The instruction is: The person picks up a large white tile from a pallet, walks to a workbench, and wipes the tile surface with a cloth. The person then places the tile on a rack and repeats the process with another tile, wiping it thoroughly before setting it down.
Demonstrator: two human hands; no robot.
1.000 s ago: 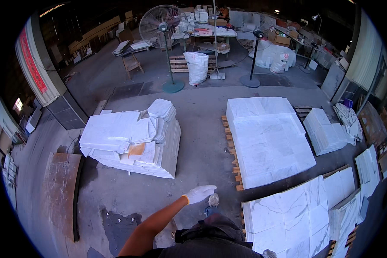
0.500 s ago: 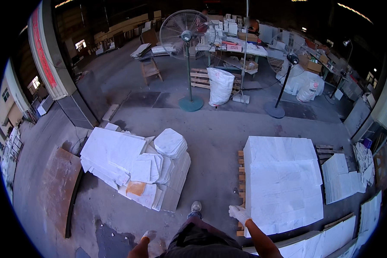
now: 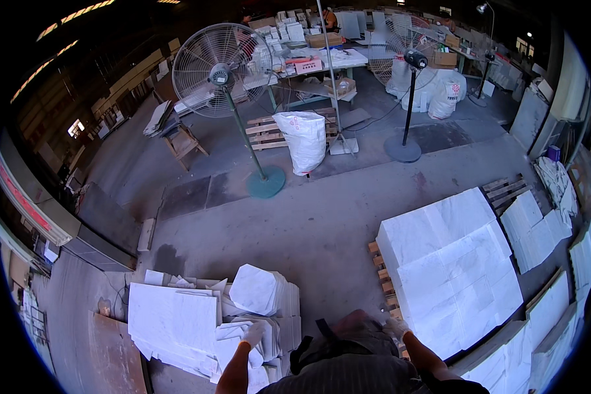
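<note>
My left hand [image 3: 253,333], in a white glove, is over the near part of a pile of white marble slabs [image 3: 174,318] at the lower left. Its fingers blend into the pale stone, and whether it touches a slab cannot be made out. Cut-cornered slabs [image 3: 254,289] stand stacked at that pile's right end. My right hand [image 3: 395,328], gloved too, hangs beside the left edge of a broad block of marble slabs [image 3: 450,262] on a wooden pallet [image 3: 382,270]. Its fingers look loosely apart, with nothing seen in them.
Two stand fans, one green-based [image 3: 266,181] and one black-poled [image 3: 410,105], rise ahead with a white sack [image 3: 301,141] between them. Behind is a cluttered worktable [image 3: 348,60] with people near it. More slabs [image 3: 532,230] lean at the right; a brown sheet [image 3: 115,348] lies lower left.
The view has turned and tilted, shifting the fans left. The left slab pile sits lower in view. My left hand has come up over that pile; my right hand remains near the pallet's edge.
</note>
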